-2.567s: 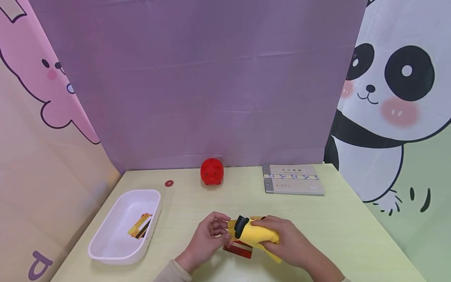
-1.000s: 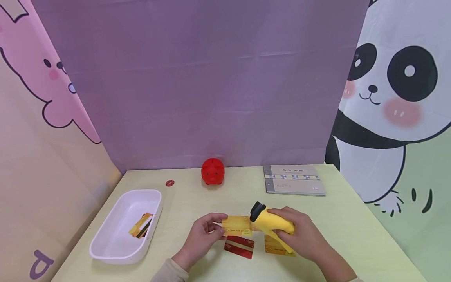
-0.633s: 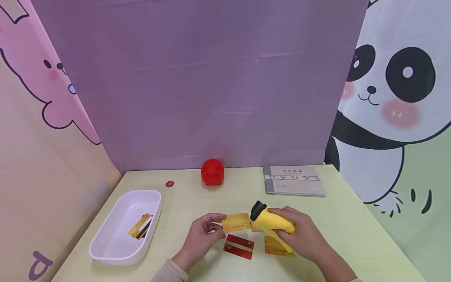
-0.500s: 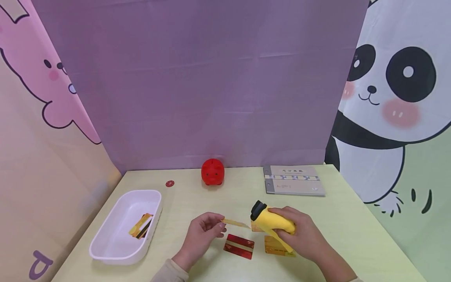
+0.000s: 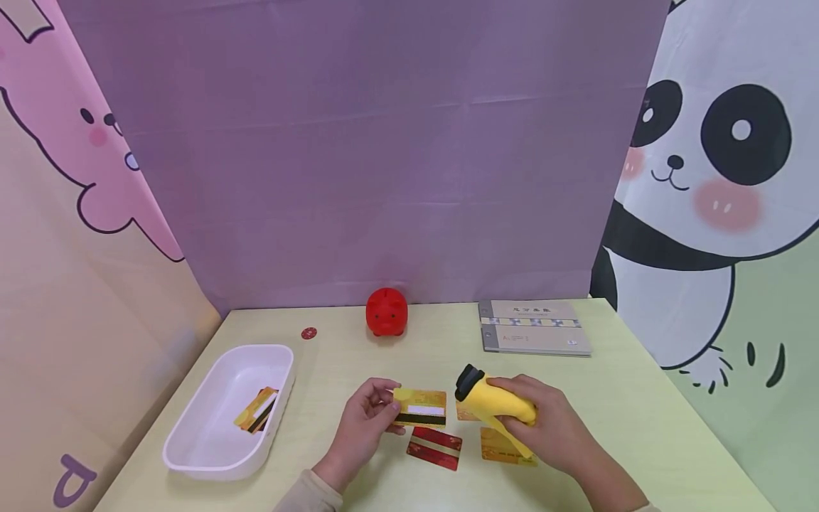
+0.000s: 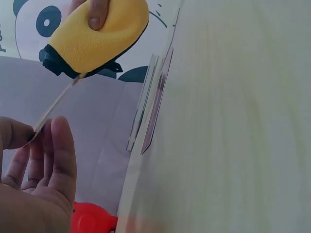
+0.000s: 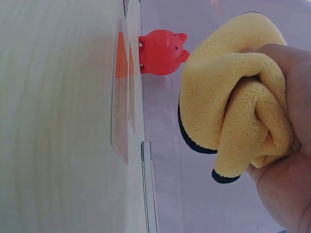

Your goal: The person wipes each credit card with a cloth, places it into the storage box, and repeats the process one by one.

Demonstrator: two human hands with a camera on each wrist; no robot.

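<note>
My left hand [image 5: 360, 430] pinches a gold card [image 5: 419, 407] by its left edge, its dark stripe and white strip facing up. In the left wrist view the same card [image 6: 56, 104] shows edge-on between thumb and fingers of the left hand [image 6: 43, 170]. My right hand [image 5: 550, 427] grips a bunched yellow cloth [image 5: 502, 405] with dark trim, held above the table right of the card; the right wrist view shows its folds [image 7: 233, 97]. Below the held card lies a red card [image 5: 434, 448]. Another gold card [image 5: 505, 448] lies partly under the cloth, and an orange one [image 5: 466, 412] is mostly hidden.
A white basket [image 5: 173, 452] with gold cards [image 5: 256, 410] inside stands at the left. Towards the back are a small red disc [image 5: 309, 333], a red piggy bank [image 5: 387, 313] and a grey booklet stack [image 5: 536, 327].
The card in my left hand has turned over from its gold front to its striped back. Earlier the cloth was against a card; it has moved right and now stays still.
</note>
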